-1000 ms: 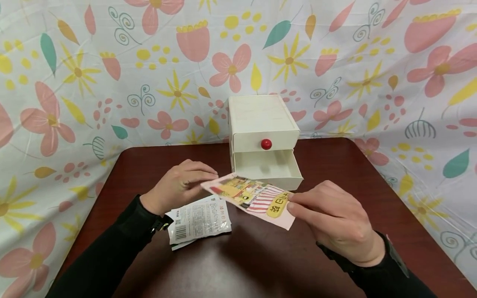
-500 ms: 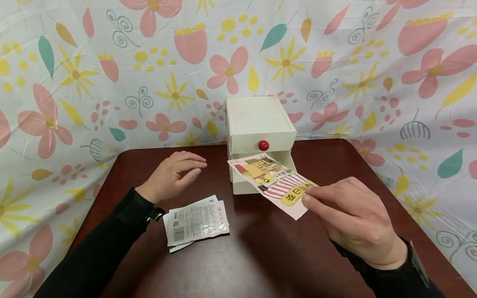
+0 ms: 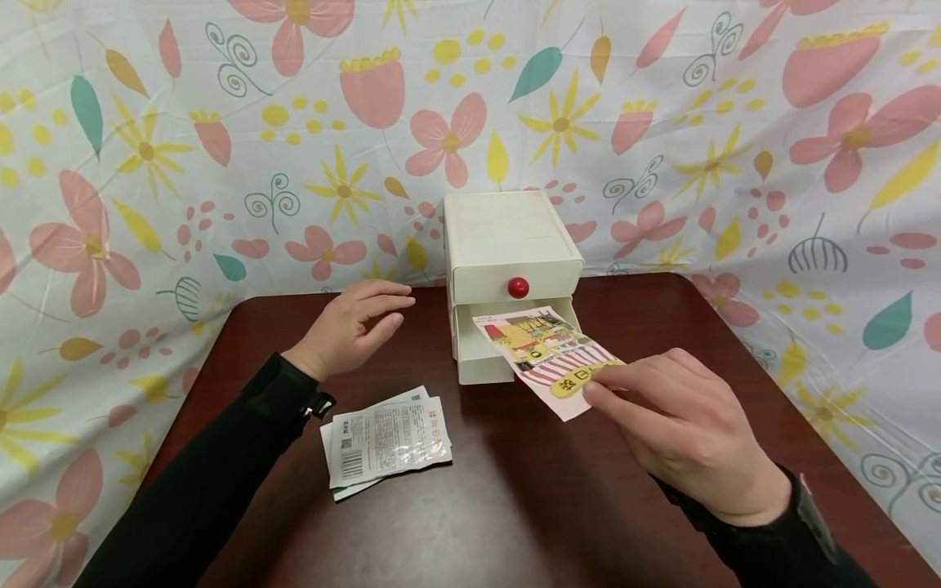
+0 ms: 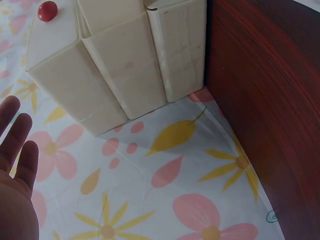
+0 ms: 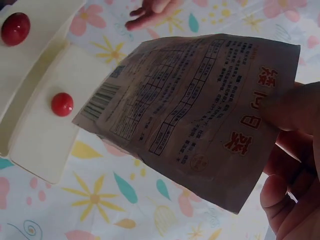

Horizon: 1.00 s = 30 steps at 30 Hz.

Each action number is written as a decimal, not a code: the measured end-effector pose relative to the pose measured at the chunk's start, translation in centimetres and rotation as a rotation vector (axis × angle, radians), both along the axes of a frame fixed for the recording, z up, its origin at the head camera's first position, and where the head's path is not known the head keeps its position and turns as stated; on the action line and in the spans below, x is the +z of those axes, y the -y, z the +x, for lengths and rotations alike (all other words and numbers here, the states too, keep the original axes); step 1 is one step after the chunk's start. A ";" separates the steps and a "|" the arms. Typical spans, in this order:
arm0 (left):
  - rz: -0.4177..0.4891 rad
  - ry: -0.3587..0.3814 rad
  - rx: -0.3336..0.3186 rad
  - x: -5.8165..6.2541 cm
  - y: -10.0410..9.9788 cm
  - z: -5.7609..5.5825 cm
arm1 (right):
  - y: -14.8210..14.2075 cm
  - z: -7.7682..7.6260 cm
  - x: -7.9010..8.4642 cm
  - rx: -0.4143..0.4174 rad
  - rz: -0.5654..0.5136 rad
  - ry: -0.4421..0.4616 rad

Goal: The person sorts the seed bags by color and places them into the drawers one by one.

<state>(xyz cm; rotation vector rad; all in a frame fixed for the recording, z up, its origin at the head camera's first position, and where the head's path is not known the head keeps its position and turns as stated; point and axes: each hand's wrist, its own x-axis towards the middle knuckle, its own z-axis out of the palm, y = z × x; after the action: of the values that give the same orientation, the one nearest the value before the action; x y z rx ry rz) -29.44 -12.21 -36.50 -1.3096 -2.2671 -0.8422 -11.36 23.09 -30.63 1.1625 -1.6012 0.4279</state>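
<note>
My right hand [image 3: 698, 433] pinches a pink seed packet [image 3: 547, 351] by its near right corner, between thumb and fingers. The packet's far end overlaps the pulled-out lower drawer [image 3: 481, 369] of a small cream cabinet [image 3: 510, 233]. In the right wrist view the packet's printed back [image 5: 185, 100], with a barcode and red characters, faces the camera, and the drawer's red knob [image 5: 62, 104] shows beyond it. My left hand [image 3: 356, 327] holds nothing; its fingers extend toward the cabinet's left side. In the left wrist view, its fingers [image 4: 17, 142] are at the left edge.
Two overlapping packets [image 3: 393, 441] lie on the dark wooden table [image 3: 456, 523], below my left hand. The cabinet's upper drawer [image 3: 478, 283] is closed and bears a red knob [image 3: 518, 287]. A floral cloth [image 3: 456, 98] hangs behind the table.
The right hand swung the packet from in front of the drawer to the right, then forward, so its far end is over the drawer. The left hand came away from the packet.
</note>
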 end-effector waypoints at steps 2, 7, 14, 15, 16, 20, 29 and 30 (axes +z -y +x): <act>-0.007 0.001 0.001 -0.1 0.0 -0.1 | 0.1 -0.2 -0.1 -0.029 0.036 0.032; -0.018 0.005 0.021 -0.3 0.3 -0.5 | -0.1 -1.2 -1.3 -0.127 0.162 0.135; -0.040 0.005 0.047 -0.9 0.8 -0.8 | -0.6 -3.8 -4.2 -0.217 0.274 0.258; -0.039 0.007 0.047 -0.9 0.9 -0.8 | -0.6 -4.1 -4.5 -0.221 0.279 0.270; -0.038 0.007 0.047 -1.0 0.9 -0.8 | -0.6 -4.4 -4.8 -0.227 0.283 0.277; -0.030 0.017 0.050 -1.1 1.0 -0.8 | -0.8 -5.4 -5.6 -0.274 0.312 0.330; -0.032 0.034 0.055 -1.4 1.2 -0.7 | -0.6 -8.0 -7.0 -0.344 0.331 0.377; -0.033 0.035 0.055 -1.4 1.2 -0.7 | -0.6 -8.3 -7.2 -0.350 0.332 0.376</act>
<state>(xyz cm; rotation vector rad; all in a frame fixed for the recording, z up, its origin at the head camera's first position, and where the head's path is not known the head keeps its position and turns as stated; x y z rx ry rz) -30.18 -13.45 -37.93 -1.2501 -2.3422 -0.8184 -19.65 23.71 -37.84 1.0504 -2.2225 0.1575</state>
